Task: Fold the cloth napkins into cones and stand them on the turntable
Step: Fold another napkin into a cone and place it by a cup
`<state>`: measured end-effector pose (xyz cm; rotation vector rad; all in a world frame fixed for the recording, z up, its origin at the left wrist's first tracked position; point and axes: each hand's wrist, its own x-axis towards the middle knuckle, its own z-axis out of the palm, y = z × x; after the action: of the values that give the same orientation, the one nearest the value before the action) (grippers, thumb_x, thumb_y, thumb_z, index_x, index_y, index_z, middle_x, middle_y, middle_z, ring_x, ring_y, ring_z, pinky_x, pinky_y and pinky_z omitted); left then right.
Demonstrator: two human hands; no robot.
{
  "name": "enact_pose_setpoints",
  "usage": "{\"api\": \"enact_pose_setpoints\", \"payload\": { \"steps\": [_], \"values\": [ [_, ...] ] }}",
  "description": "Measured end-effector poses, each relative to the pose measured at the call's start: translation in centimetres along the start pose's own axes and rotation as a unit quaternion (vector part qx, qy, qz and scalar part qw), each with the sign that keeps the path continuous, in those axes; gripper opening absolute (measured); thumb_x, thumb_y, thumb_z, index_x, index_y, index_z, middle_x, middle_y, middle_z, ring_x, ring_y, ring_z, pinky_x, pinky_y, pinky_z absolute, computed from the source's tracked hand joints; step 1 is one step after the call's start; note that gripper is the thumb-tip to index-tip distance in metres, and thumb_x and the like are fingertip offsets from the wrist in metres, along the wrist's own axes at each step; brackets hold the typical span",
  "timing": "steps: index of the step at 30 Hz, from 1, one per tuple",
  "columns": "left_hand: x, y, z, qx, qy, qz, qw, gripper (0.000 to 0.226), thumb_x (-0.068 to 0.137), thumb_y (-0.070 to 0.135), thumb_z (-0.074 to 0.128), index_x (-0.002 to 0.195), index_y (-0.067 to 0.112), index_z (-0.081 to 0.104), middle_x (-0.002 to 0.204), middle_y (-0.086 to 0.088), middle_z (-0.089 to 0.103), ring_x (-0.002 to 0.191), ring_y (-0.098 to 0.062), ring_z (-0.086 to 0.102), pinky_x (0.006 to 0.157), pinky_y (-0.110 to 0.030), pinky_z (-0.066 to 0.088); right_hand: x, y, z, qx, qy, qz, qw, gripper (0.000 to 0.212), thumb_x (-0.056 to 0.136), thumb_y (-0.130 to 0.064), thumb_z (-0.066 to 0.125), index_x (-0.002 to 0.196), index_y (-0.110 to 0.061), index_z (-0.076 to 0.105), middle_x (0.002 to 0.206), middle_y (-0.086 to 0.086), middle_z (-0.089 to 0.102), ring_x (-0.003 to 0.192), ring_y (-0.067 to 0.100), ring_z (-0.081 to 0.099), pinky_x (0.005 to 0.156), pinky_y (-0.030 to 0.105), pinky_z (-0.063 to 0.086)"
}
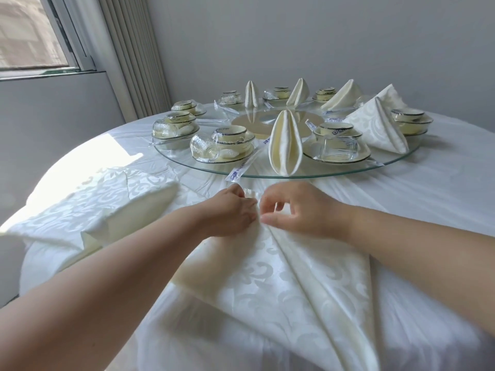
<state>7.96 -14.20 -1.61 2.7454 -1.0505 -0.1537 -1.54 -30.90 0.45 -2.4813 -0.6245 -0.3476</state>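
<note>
Fingers of the left hand (233, 210) and right hand (297, 210) pinch the far tip of a cream damask napkin (289, 285) pleated on the tablecloth (428, 188), just before the glass turntable (257, 175). Five folded cones, perhaps six, stand there; the nearest cone (285, 142) is ribbed.

Both arms bare, reaching forward and converging near centre. Left forearm comes in from lower left, right forearm from the right edge. Left hand (232, 210) knuckles up, fingers curled down and bunched, pinching at the tips. Right hand (297, 207) palm toward the left hand, fingers curled in a loose arc, thumb low and extended, thumb tip pressing down. Fingertips of the two hands nearly touching. Wrists roughly straight.
</note>
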Motion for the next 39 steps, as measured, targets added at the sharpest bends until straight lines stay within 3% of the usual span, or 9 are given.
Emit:
{"api": "enact_pose_setpoints", "payload": {
  "steps": [5,10,15,18,20,24,27,31,39],
  "values": [
    [-0.5,0.7,0.0,0.010,0.017,-0.026,0.999,0.037,0.097,0.034,0.046,0.132,0.023,0.053,0.126,-0.003,0.039,0.113,-0.021,0.045,0.097,-0.022,0.031,-4.8,-2.6,2.1,-0.085,-0.238,-0.137,0.958,0.059,0.093,-0.049,0.046,0.143,-0.018,0.042,0.151,0.001,0.037,0.141,0.009,0.025,0.117,0.022,0.013],
    [-1.1,1.1,-0.4,0.015,-0.003,-0.046,0.999,0.041,0.098,0.034,0.044,0.138,0.024,0.049,0.130,-0.004,0.037,0.120,-0.023,0.043,0.102,-0.023,0.029,-8.1,-3.8,2.3,-0.182,-0.310,-0.155,0.920,0.080,0.083,-0.068,0.007,0.153,-0.029,0.002,0.160,-0.006,-0.005,0.144,0.004,-0.017,0.116,0.028,-0.015],
    [-1.2,1.7,-0.8,0.010,-0.007,-0.049,0.999,0.038,0.099,0.030,0.044,0.133,0.016,0.051,0.129,-0.007,0.038,0.120,-0.020,0.041,0.096,-0.018,0.027,-11.2,-4.3,1.7,-0.180,-0.253,-0.186,0.932,0.075,0.092,-0.068,-0.001,0.152,-0.026,0.017,0.159,-0.003,0.017,0.147,0.010,0.007,0.117,0.035,0.005],
    [-1.4,1.9,-0.9,0.022,-0.008,-0.053,0.998,0.038,0.099,0.030,0.044,0.134,0.018,0.051,0.130,-0.007,0.039,0.121,-0.022,0.041,0.096,-0.017,0.028,-10.4,-4.9,-0.4,0.077,-0.339,-0.022,0.937,0.081,0.077,-0.085,0.016,0.144,-0.042,0.033,0.153,-0.021,0.028,0.140,-0.009,0.015,0.118,0.020,0.007],
    [-1.3,2.0,-0.9,0.027,-0.011,-0.054,0.998,0.031,0.100,0.030,0.043,0.128,0.024,0.053,0.131,-0.005,0.038,0.114,-0.018,0.041,0.090,-0.010,0.028,-8.3,-4.4,-1.7,0.137,-0.220,0.070,0.963,0.059,0.079,-0.078,0.043,0.125,-0.043,0.054,0.132,-0.021,0.053,0.118,-0.013,0.045,0.103,0.011,0.033],
    [-1.2,1.6,-1.7,0.004,-0.025,-0.091,0.996,0.057,0.091,0.033,0.059,0.144,0.024,0.039,0.136,-0.005,0.038,0.119,-0.022,0.046,0.095,-0.021,0.036,-2.2,-0.6,-3.0,-0.034,-0.053,0.180,0.982,0.033,0.086,-0.041,0.066,0.113,-0.023,0.061,0.104,-0.006,0.062,0.092,0.007,0.058,0.080,0.021,0.045],
    [-2.0,1.3,-2.4,0.057,-0.022,-0.175,0.983,0.058,0.083,0.043,0.067,0.129,0.013,0.048,0.127,-0.011,0.049,0.117,-0.029,0.047,0.086,-0.030,0.043,1.1,1.5,-2.6,-0.130,-0.104,0.284,0.944,0.055,0.082,-0.049,0.068,0.121,-0.012,0.056,0.116,0.003,0.059,0.104,0.021,0.057,0.086,0.031,0.047],
    [-2.8,1.4,-2.6,0.037,-0.038,-0.250,0.967,0.046,0.079,0.050,0.070,0.095,0.010,0.053,0.093,-0.006,0.057,0.086,-0.023,0.054,0.067,-0.027,0.040,3.2,2.6,-1.4,-0.190,-0.177,0.318,0.912,0.050,0.076,-0.056,0.070,0.092,-0.010,0.058,0.087,0.001,0.055,0.078,0.019,0.052,0.061,0.028,0.039],
    [-2.2,2.1,-2.7,-0.022,-0.075,-0.314,0.946,0.041,0.079,0.048,0.071,0.083,0.010,0.054,0.088,-0.011,0.069,0.080,-0.024,0.063,0.068,-0.025,0.042,3.8,2.8,-1.7,-0.090,-0.169,0.370,0.909,0.078,0.075,-0.047,0.076,0.137,-0.011,0.046,0.135,0.004,0.053,0.110,0.025,0.058,0.096,0.036,0.049]
  ]
}}
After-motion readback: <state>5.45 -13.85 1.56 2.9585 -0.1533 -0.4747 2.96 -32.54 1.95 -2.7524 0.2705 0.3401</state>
